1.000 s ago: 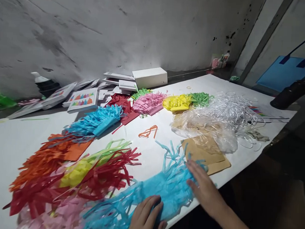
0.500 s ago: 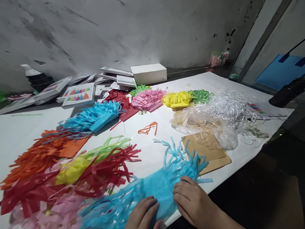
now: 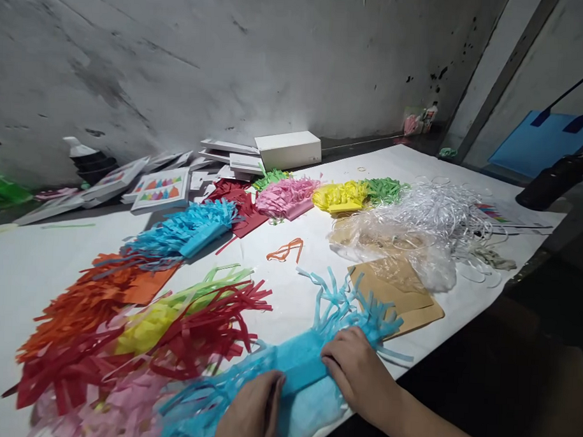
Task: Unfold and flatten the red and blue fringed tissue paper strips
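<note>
In the head view, we are pressing both hands onto a blue fringe (image 3: pixel 305 365) lying at the lower centre of the frame, at the near edge of the white surface (image 3: pixel 26 266). Our left hand (image 3: pixel 251 415) is curling over its middle band from the bottom edge, fingers bent down on the paper, gripping it. Our right hand (image 3: pixel 357 370) is coming in from the lower right, its fingers closed on the same band just beside the left hand. The cut strips are fanning out toward the upper right of the hands and trailing off to the lower left.

Just left of it, a red fringe (image 3: pixel 206 333) is overlapping a yellow fringe (image 3: pixel 147 325), with an orange fringe (image 3: pixel 92 301) farther left and a pink fringe (image 3: pixel 122 407) at the bottom left. A second blue fringe (image 3: pixel 186 231) is sitting at centre left. A brown envelope (image 3: pixel 408 302) is touching the strip ends on the right, under a clear bag (image 3: pixel 405 241). A white box (image 3: pixel 288 148) is standing at upper centre, by the wall.
</note>
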A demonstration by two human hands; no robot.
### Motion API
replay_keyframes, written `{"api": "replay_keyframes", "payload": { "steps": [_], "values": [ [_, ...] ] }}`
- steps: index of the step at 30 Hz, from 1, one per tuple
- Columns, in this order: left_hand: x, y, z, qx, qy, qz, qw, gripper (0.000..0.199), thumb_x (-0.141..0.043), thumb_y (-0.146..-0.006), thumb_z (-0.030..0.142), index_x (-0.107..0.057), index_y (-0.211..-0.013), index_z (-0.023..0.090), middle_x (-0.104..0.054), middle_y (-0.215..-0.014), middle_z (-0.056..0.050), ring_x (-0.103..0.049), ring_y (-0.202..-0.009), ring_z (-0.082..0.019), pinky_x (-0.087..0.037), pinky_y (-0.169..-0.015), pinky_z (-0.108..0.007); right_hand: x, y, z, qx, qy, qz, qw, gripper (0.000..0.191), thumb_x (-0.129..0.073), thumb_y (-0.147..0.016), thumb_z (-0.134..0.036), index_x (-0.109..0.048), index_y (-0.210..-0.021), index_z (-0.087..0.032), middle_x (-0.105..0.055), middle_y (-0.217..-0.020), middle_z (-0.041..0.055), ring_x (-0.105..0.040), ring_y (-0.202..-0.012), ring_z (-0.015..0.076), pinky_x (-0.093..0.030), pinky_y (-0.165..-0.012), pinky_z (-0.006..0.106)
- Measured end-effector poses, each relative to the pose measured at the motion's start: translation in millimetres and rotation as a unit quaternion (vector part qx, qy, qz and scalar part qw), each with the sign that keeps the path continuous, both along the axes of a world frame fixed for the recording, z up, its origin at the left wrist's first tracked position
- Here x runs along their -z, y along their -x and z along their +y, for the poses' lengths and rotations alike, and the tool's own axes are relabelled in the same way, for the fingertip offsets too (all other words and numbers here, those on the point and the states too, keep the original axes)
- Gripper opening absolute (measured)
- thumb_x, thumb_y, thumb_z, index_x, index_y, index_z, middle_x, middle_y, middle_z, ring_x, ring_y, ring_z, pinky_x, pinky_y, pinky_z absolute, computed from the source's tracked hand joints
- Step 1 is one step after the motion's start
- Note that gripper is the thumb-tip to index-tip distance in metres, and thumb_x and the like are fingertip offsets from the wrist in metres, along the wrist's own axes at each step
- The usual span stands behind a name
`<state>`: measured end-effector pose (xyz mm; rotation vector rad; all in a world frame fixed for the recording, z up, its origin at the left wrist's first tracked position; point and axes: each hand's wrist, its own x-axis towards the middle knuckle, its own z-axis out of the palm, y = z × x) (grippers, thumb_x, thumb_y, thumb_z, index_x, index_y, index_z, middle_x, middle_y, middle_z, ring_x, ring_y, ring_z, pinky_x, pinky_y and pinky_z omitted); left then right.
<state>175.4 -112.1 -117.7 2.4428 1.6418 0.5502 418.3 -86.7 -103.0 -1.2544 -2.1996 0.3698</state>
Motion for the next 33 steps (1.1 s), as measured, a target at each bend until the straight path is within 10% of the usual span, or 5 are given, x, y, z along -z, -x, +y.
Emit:
{"api": "replay_keyframes", "payload": {
  "steps": [4, 12, 20, 26, 33],
  "values": [
    [-30.9, -19.7, 26.6, -0.130, 0.209, 0.104, 0.964, 0.029, -0.039, -0.103, 0.032, -0.064, -0.091, 0.022, -0.078, -0.095, -0.007, -0.075, -0.091, -0.025, -0.053, -0.075, -0.034, 1.3, 12.8, 18.5, 0.049, 0.024, -0.062, 0.997, 0.012, -0.063, -0.093, -0.012, -0.065, -0.084, -0.021, -0.069, -0.078, 0.0017, -0.063, -0.076, 0.0212, -0.041, -0.075, 0.033],
    [-45.1, -25.7, 53.3, -0.135, 0.255, 0.124, 0.949, 0.027, -0.040, -0.102, 0.030, -0.060, -0.085, 0.021, -0.077, -0.090, -0.009, -0.072, -0.087, -0.026, -0.041, -0.067, -0.032, -3.3, 20.4, 40.2, 0.095, -0.040, -0.119, 0.988, 0.008, -0.065, -0.090, -0.009, -0.065, -0.090, -0.016, -0.070, -0.083, 0.0088, -0.063, -0.081, 0.0264, -0.042, -0.079, 0.039],
    [-44.8, -17.9, 58.1, -0.129, 0.249, 0.113, 0.953, 0.023, -0.045, -0.099, 0.026, -0.063, -0.085, 0.022, -0.078, -0.082, -0.006, -0.074, -0.078, -0.022, -0.042, -0.063, -0.029, 3.2, 14.6, 20.3, -0.153, -0.164, -0.159, 0.961, 0.008, -0.056, -0.098, -0.010, -0.063, -0.097, -0.015, -0.067, -0.090, 0.0046, -0.059, -0.095, 0.0214, -0.035, -0.107, 0.039],
    [-29.6, 0.0, 36.2, -0.077, 0.016, 0.091, 0.993, 0.027, -0.051, -0.096, 0.028, -0.066, -0.118, 0.023, -0.073, -0.123, -0.010, -0.065, -0.113, -0.030, -0.043, -0.095, -0.043, 14.8, 18.4, 23.2, -0.115, -0.179, -0.098, 0.972, 0.018, -0.049, -0.094, -0.005, -0.061, -0.087, -0.016, -0.064, -0.081, 0.0044, -0.057, -0.080, 0.0202, -0.038, -0.101, 0.042],
    [-7.4, -20.2, 13.4, 0.061, -0.165, -0.006, 0.984, 0.031, -0.045, -0.093, 0.005, -0.068, -0.095, 0.026, -0.077, -0.095, 0.000, -0.066, -0.099, -0.023, -0.034, -0.101, -0.043, -6.1, 16.3, 10.6, -0.129, -0.183, -0.074, 0.972, 0.016, -0.048, -0.098, -0.010, -0.063, -0.099, -0.016, -0.069, -0.089, 0.0049, -0.061, -0.096, 0.0219, -0.030, -0.114, 0.043]
  ]
}}
